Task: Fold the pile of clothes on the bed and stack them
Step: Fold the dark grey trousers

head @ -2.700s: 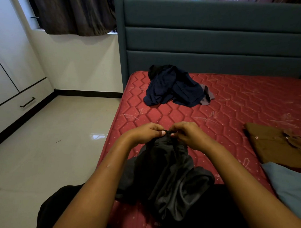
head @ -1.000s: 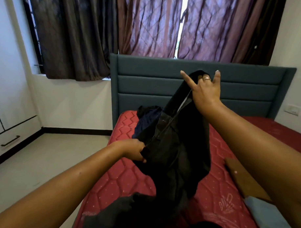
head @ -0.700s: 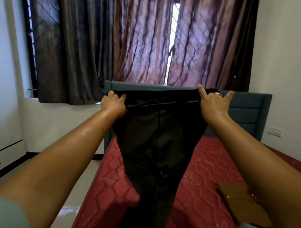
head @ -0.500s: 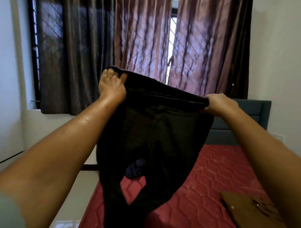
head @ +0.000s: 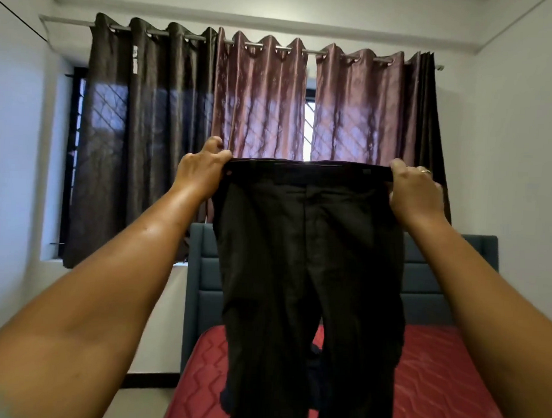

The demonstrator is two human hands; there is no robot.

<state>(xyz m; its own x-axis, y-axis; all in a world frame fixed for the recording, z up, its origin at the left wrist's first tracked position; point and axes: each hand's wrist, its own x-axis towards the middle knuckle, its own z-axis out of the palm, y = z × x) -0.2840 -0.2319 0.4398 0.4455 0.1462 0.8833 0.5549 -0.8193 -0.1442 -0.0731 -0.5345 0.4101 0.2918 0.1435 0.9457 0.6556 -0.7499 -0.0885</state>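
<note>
A pair of black trousers (head: 307, 272) hangs full length in the air in front of me, waistband level and stretched flat, both legs dangling over the bed. My left hand (head: 201, 171) pinches the waistband's left end. My right hand (head: 414, 191), with a ring on it, grips the right end. Both arms are raised high and spread apart. A bit of the dark blue clothes pile (head: 314, 366) shows between the trouser legs; the trousers hide the remainder.
The red quilted mattress (head: 444, 377) lies below with a teal padded headboard (head: 428, 276) behind it. Brown and purple curtains (head: 259, 98) cover the window. White walls stand left and right, and pale floor lies left of the bed.
Both hands rose from my lap with the bunched trousers, spread apart along the waistband and levelled it. The trousers now hang straight, and my view tilted upward.
</note>
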